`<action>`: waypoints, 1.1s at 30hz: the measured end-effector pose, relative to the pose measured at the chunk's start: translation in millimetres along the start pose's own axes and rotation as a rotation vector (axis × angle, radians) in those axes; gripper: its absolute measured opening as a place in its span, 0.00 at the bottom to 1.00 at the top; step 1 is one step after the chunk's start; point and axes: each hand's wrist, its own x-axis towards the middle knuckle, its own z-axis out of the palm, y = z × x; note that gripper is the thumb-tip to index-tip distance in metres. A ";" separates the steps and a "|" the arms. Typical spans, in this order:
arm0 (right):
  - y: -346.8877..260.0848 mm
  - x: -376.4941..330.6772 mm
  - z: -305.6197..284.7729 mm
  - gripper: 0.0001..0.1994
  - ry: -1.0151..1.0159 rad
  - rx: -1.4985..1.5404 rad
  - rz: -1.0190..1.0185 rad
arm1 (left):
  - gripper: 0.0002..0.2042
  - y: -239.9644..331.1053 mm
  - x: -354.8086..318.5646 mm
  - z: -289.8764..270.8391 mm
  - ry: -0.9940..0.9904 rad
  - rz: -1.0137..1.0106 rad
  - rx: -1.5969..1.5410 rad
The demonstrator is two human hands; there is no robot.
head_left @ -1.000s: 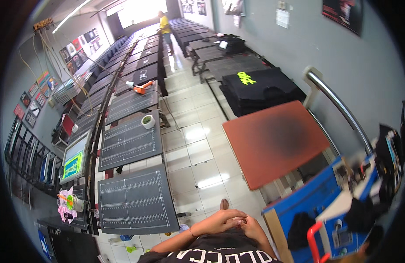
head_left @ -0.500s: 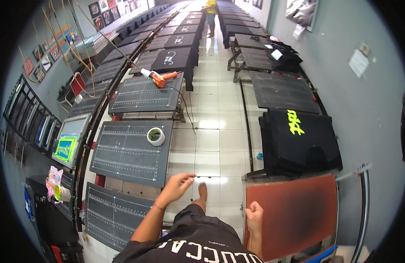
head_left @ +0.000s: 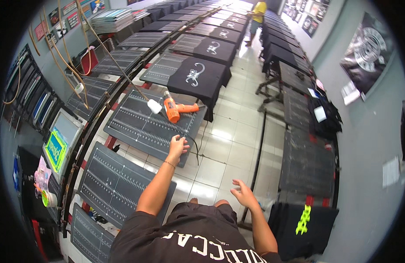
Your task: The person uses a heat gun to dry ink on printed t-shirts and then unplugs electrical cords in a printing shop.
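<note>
My left hand [head_left: 178, 147] reaches forward over the near right corner of a dark grid-marked board [head_left: 136, 127]. It is open, fingers loosely bent, with nothing in it. Just beyond it lies an orange heat gun [head_left: 171, 109], its handle pointing right and its dark cord running off the board's edge. A white piece [head_left: 154, 106] lies beside the gun. My right hand [head_left: 243, 193] hangs over the tiled aisle, open and empty, fingers apart. Past the gun, a black shirt [head_left: 196, 76] with a white print covers part of another board.
Rows of boards with black shirts run away on both sides of the aisle. A folded black cloth with a neon print [head_left: 303, 219] is at the near right. A framed screen [head_left: 56, 151] stands at left near a white tub [head_left: 49, 199]. A person in yellow [head_left: 258, 13] stands far off.
I have stepped forward, and the view has turned left. The heat gun is now nearer my left hand. My right fist has opened. The white pot on the nearer board is no longer visible.
</note>
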 end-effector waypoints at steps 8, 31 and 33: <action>-107.7 383.4 8.7 0.32 0.018 -0.569 -0.699 | 0.19 -29.1 68.6 46.1 0.228 -0.066 -0.061; -170.4 619.8 -199.3 0.15 -0.712 -0.163 -0.332 | 0.11 -60.1 59.6 141.1 1.018 -0.140 0.142; -154.4 661.1 -231.7 0.11 -0.653 0.008 -0.417 | 0.11 -67.1 67.6 146.0 1.116 -0.221 0.201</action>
